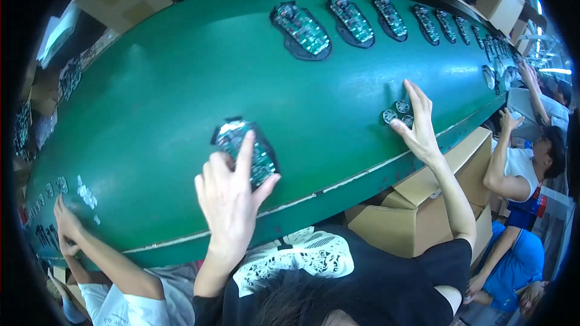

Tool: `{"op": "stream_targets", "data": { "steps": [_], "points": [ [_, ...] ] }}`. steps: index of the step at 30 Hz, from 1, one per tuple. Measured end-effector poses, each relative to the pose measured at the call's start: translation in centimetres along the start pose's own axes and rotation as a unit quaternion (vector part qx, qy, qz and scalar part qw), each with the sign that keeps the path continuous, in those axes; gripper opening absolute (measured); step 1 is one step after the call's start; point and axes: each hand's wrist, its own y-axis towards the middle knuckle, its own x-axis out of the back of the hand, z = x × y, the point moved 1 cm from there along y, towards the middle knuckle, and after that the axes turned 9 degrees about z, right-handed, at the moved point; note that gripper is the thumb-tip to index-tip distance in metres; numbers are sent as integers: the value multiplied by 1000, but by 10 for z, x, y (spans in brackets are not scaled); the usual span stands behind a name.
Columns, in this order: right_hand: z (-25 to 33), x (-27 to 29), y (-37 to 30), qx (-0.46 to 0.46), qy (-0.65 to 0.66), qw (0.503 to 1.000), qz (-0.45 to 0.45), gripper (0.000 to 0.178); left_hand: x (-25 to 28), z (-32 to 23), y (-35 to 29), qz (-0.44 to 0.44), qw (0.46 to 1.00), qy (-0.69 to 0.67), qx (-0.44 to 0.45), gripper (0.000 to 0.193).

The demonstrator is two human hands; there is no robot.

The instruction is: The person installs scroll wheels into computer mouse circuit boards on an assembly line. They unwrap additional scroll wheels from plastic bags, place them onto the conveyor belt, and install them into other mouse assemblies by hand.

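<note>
My left hand (229,202) is on a green circuit board in a black housing (263,160), lying on the green work surface. Its index finger stretches over the board, the thumb rests by the right lower edge, and the other fingers curl at the left side. Farther right, my right hand (421,124) has thumb and fingers spread around a small group of round, spoked metallic parts (402,107). The thumb tip is close to one round part (389,116); whether it touches cannot be made out.
A row of similar board assemblies (302,30) runs along the far side of the green surface (169,84). Cardboard boxes (386,229) stand against the near edge at right. A co-worker's hand (67,223) is at far left near small parts; other people sit at right.
</note>
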Motion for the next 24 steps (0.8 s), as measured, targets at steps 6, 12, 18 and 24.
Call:
{"op": "stream_targets", "data": {
  "steps": [6, 12, 18, 24],
  "points": [
    [42, -32, -5, 80, 54, 995, 16, 46, 0, 6, 3, -3, 999, 7, -36, 86],
    [123, -69, 33, 269, 121, 953, 70, 43, 4, 27, -4, -16, 999, 7, -28, 80],
    [166, -80, 61, 293, 203, 921, 159, 61, 7, 63, -10, -11, 999, -25, -21, 80],
    [151, -48, 79, 234, 195, 942, 141, 42, 9, 73, -22, 12, 995, -96, -11, 97]
  ]
}}
